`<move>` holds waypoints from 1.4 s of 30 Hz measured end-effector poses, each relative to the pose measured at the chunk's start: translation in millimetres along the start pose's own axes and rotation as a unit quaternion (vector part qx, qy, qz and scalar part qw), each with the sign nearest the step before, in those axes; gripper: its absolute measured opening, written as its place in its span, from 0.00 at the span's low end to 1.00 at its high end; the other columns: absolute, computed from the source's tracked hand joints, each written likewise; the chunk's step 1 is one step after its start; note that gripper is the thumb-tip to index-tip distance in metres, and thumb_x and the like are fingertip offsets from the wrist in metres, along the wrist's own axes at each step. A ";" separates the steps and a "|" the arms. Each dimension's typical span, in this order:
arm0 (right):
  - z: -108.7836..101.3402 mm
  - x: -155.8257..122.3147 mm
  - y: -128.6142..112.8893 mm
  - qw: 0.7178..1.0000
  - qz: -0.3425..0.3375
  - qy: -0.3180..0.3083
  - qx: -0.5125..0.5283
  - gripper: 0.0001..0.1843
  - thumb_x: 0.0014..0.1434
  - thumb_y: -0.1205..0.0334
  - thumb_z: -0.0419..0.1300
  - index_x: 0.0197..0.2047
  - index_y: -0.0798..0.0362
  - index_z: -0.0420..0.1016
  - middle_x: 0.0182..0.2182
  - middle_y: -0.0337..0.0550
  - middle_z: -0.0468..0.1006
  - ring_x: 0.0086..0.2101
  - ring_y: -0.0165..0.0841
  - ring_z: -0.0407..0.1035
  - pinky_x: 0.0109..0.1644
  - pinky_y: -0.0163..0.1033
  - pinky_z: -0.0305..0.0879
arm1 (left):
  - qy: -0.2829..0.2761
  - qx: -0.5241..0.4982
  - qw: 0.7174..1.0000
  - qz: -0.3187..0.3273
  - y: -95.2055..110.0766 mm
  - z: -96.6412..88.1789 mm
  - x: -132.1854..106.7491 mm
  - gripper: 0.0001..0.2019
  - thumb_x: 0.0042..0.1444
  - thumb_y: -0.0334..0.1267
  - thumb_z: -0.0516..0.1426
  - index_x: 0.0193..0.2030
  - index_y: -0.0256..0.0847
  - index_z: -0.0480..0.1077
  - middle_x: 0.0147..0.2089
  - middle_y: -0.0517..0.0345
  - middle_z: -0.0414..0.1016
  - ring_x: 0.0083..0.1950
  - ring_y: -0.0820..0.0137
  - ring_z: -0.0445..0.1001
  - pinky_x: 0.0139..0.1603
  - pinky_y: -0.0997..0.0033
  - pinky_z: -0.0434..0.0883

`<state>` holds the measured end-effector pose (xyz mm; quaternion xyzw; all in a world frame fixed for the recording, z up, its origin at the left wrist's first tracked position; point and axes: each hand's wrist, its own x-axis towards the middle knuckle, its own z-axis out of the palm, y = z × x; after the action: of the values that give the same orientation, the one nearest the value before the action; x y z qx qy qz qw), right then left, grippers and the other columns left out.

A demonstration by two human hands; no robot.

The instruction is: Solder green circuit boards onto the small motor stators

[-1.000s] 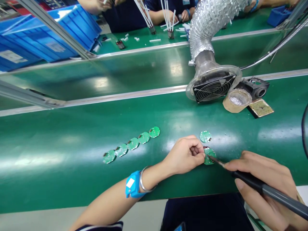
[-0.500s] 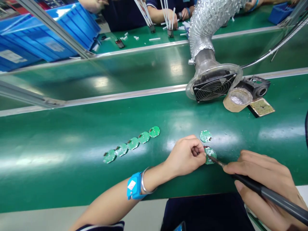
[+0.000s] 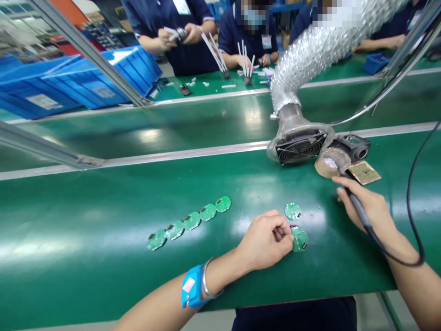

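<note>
My left hand [image 3: 267, 241] is closed at the left edge of a round green circuit board [image 3: 300, 238], its fingertips pinched against the rim. Whether a small part sits in that pinch is hidden. My right hand [image 3: 368, 209] grips a soldering iron [image 3: 359, 209] by its dark handle. The iron's tip reaches the rim of a round tan cup [image 3: 327, 168] with silvery stuff inside. A second round board [image 3: 293, 211] lies just beyond the first. To the left, several similar boards [image 3: 191, 220] lie in a slanting row.
A fume extractor [image 3: 301, 149] on a silver hose stands behind the cup. Beside it are a black iron holder [image 3: 354, 146] and a flat sponge tray [image 3: 365, 173]. The iron's cable [image 3: 409, 197] loops at right. Co-workers and blue bins [image 3: 103, 78] are across the bench.
My right hand has carried the soldering iron from the near board up and away to the tan cup. My left hand stays at the board. The view has tilted up.
</note>
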<state>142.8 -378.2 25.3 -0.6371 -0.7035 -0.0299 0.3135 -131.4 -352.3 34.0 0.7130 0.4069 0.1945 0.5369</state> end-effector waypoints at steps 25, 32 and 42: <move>8.9 -19.7 -96.0 0.959 -0.143 -0.112 0.215 0.17 0.59 0.72 0.60 0.51 0.50 0.69 0.45 0.46 0.79 0.35 0.32 0.73 0.40 0.39 0.72 | 0.023 -0.152 0.988 -0.014 -20.8 7.0 -14.1 0.06 0.48 0.31 0.62 0.34 0.34 0.71 0.36 0.58 0.68 0.33 0.75 0.73 0.35 0.75 0.75; -3.7 -22.4 -89.0 0.957 -0.125 -0.190 0.182 0.14 0.61 0.70 0.58 0.49 0.48 0.66 0.48 0.47 0.77 0.42 0.35 0.73 0.45 0.41 0.72 | 0.029 -0.169 0.985 -0.029 -21.1 9.9 -14.7 0.06 0.48 0.30 0.63 0.34 0.34 0.72 0.36 0.58 0.69 0.33 0.76 0.74 0.34 0.76 0.75; 3.0 -33.5 -90.3 0.973 -0.081 -0.150 0.158 0.17 0.59 0.66 0.62 0.50 0.48 0.65 0.44 0.44 0.77 0.42 0.37 0.72 0.45 0.41 0.71 | 0.037 -0.187 0.981 -0.029 -22.9 14.9 -17.7 0.08 0.48 0.31 0.65 0.36 0.35 0.73 0.38 0.59 0.70 0.34 0.77 0.74 0.35 0.76 0.76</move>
<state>58.6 -423.1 39.1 -0.5178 -0.7876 0.1518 0.2975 -139.7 -373.3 10.5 0.5805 0.4033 0.2774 0.6507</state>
